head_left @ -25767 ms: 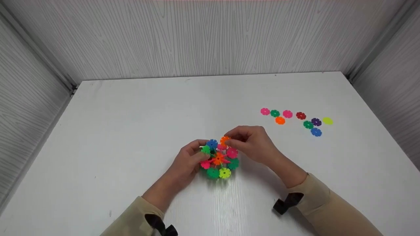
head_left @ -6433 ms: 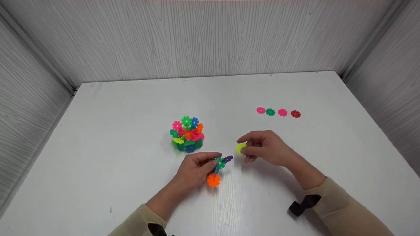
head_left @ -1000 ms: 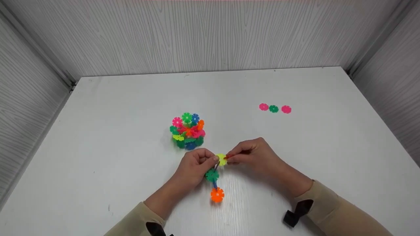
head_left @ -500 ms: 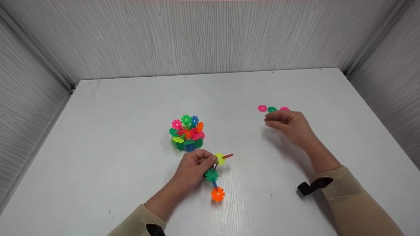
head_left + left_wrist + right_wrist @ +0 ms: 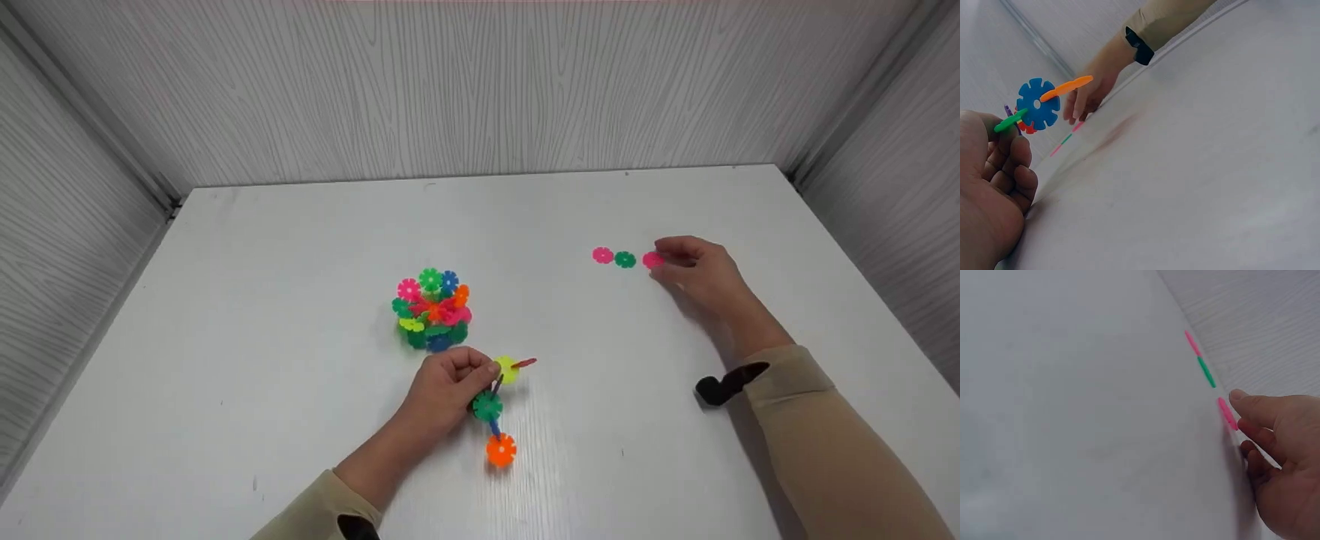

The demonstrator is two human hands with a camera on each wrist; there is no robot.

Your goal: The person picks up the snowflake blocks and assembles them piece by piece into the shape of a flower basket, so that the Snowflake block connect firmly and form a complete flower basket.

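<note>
My left hand (image 5: pixel 446 386) pinches a chain of slotted snowflake discs between thumb and fingers, near its yellow disc (image 5: pixel 508 370) and purple disc. A red disc (image 5: pixel 528 363) juts from the yellow one. Below hang a green disc (image 5: pixel 487 407), a blue disc (image 5: pixel 1044 115) and an orange disc (image 5: pixel 501 451). My right hand (image 5: pixel 705 277) reaches to a loose pink disc (image 5: pixel 652 259), thumb and fingers spread at its edge. In the right wrist view, this pink disc (image 5: pixel 1227 414) lies on the table just beside the fingertips.
A round cluster of joined snowflake discs (image 5: pixel 437 313) stands on the white table (image 5: pixel 300 300), beyond my left hand. Another pink disc (image 5: pixel 603 255) and a green disc (image 5: pixel 625 259) lie left of my right hand. Pale wood-grain panels (image 5: pixel 480 90) border the table's back and sides.
My right hand has left the red disc fixed on the chain and moved right and back to the loose pink disc. Earlier, the cluster was set down and the smaller chain grew.
</note>
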